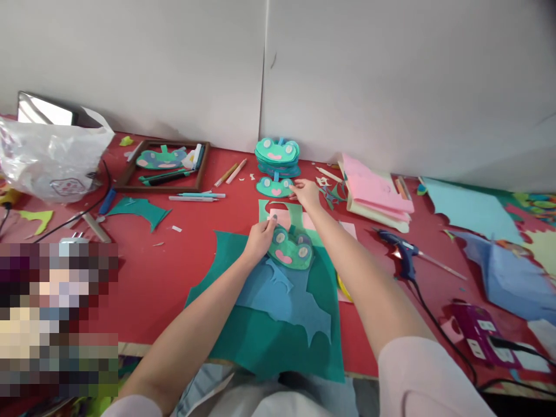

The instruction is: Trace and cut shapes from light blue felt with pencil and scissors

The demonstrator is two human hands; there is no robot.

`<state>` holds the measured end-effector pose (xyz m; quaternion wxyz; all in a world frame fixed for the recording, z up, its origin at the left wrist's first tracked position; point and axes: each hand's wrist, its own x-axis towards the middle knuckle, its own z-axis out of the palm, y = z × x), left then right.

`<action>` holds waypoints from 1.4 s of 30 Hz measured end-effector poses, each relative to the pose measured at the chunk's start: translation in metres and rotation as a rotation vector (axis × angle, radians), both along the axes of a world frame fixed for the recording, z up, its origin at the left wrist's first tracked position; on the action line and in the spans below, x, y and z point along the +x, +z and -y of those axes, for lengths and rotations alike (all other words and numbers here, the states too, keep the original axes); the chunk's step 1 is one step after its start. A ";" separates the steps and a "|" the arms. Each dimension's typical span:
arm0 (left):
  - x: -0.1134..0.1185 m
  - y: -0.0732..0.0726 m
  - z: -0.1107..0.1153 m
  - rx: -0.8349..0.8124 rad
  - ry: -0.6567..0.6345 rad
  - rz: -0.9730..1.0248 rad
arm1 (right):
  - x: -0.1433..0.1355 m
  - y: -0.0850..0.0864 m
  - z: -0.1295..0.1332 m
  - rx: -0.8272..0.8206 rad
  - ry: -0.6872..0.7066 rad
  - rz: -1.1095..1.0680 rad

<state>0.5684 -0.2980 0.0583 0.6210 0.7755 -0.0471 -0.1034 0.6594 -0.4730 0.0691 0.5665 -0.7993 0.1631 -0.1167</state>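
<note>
My left hand (260, 237) pinches the left edge of a darker green felt frog face (293, 250), with round eyes and a pink mouth. Beneath that face lie cut blue felt (264, 292) and a large dark green felt sheet (234, 336). Farther back, my right hand (306, 194) has its fingers closed at the right edge of a lighter turquoise frog face (266, 186); its fingertips are partly hidden. Right behind this one stands a stack of similar frog faces (278, 152). Light green and pink felt pieces (309, 221) lie between my arms.
On the right are folded pink felt (376, 188), a glue gun (406, 255) with its cord, and a purple power strip (480, 333). A wooden frame (167, 188) with pens and a plastic bag (52, 153) occupy the left. Pens (197, 197) and scraps lie about. A wall (195, 75) bounds the back.
</note>
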 end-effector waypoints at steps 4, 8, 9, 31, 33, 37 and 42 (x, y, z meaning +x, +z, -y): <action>0.000 0.004 0.001 -0.004 0.018 0.009 | -0.021 0.016 0.004 -0.253 -0.028 0.072; 0.001 0.008 0.001 0.000 0.053 0.020 | -0.057 0.037 0.003 -0.368 -0.029 0.139; 0.000 0.008 0.000 0.003 0.060 0.021 | -0.068 0.041 0.002 -0.388 -0.005 0.188; -0.005 0.001 -0.007 0.193 0.098 0.548 | -0.163 0.007 0.009 -0.463 0.251 0.152; -0.007 0.008 -0.005 0.174 0.075 0.652 | -0.163 0.006 0.009 -0.483 0.270 0.136; -0.007 0.050 0.010 0.150 -0.215 0.944 | -0.161 0.003 0.011 -0.500 0.290 0.124; -0.027 0.138 0.024 0.145 -0.499 0.904 | -0.160 0.003 0.012 -0.501 0.295 0.144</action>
